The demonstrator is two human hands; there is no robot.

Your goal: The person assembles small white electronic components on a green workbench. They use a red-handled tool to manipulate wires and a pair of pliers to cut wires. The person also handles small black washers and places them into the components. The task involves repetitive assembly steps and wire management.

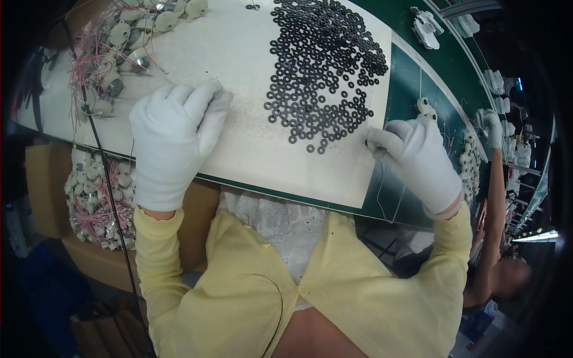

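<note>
My left hand, in a white knit glove, is over the white board, left of the rings. Its thumb and fingers are pressed together, and anything between them is hidden. At the board's right edge my right hand, gloved too, pinches a small dark piece that looks like a black ring. Many loose black rings lie spread over the board between and beyond my hands. Just past my right knuckles sits a small pale motor-like part.
Pale round motors with pink wires are heaped at the far left. More fill a cardboard box below the table's left edge. A black cable hangs there. At right runs a green conveyor with white parts; a co-worker's arm reaches over it.
</note>
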